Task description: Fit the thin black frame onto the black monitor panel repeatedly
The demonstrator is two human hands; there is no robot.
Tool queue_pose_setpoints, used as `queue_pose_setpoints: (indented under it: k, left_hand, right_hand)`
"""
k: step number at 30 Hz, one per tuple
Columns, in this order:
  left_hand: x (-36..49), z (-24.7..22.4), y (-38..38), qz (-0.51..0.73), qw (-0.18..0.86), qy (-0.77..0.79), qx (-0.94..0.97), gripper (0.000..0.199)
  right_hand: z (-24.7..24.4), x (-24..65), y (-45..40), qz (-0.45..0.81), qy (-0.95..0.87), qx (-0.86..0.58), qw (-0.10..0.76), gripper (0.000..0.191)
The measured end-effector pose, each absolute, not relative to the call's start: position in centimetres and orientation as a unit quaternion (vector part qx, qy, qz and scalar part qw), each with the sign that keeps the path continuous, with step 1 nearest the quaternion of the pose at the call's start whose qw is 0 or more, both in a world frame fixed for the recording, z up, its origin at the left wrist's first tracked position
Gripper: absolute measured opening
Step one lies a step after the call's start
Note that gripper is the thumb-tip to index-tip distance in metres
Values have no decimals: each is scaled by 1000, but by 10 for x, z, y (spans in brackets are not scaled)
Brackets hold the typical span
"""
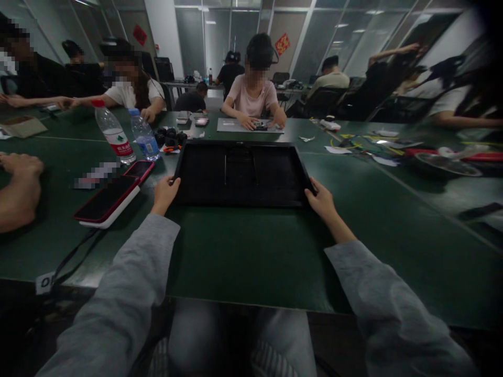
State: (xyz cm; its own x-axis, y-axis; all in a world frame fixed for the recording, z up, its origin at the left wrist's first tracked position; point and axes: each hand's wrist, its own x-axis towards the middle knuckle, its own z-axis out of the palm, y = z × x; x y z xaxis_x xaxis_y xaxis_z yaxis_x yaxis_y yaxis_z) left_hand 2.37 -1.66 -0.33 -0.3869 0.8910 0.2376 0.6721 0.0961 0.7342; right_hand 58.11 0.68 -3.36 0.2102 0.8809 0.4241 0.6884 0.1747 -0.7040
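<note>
The left hand [165, 195] clamps the left rim of a black tray [240, 180], on or just above the green surface [247, 256]. The tray looks stiff, fairly light and smooth, best held by its raised sides; the right hand [322, 200] clamps its right rim.

The hanging white tag [44, 283] bears an "O" or zero.

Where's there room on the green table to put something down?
Bare table lies between the black tray and the near edge, between the grey sleeves. Another patch is right of the right hand, nearer than the cables. Left of the tray is crowded: bottles and a red-edged device.
</note>
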Motion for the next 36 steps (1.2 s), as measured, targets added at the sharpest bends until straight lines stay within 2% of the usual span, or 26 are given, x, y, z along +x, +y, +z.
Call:
queue_pose_setpoints:
  k: [4, 10, 17, 26, 36]
  left_hand:
    - [11, 3, -18, 360, 116, 775, 506, 49]
    - [9, 3, -24, 360, 73, 787, 495, 51]
    - [6, -2, -18, 384, 137, 751, 519, 62]
    - [0, -11, -9, 432, 162, 722, 515, 49]
    - [0, -12, -9, 442, 163, 711, 522, 49]
  right_hand:
    - [-37, 568, 10, 109, -630, -624, 449, 67]
    - [-39, 559, 12, 74, -632, -628, 448, 60]
    - [-38, 561, 10, 80, -629, -630, 450, 58]
    - [-37, 563, 13, 96, -628, -638, 435, 62]
    - [-33, 560, 11, 85, -644, -618, 443, 58]
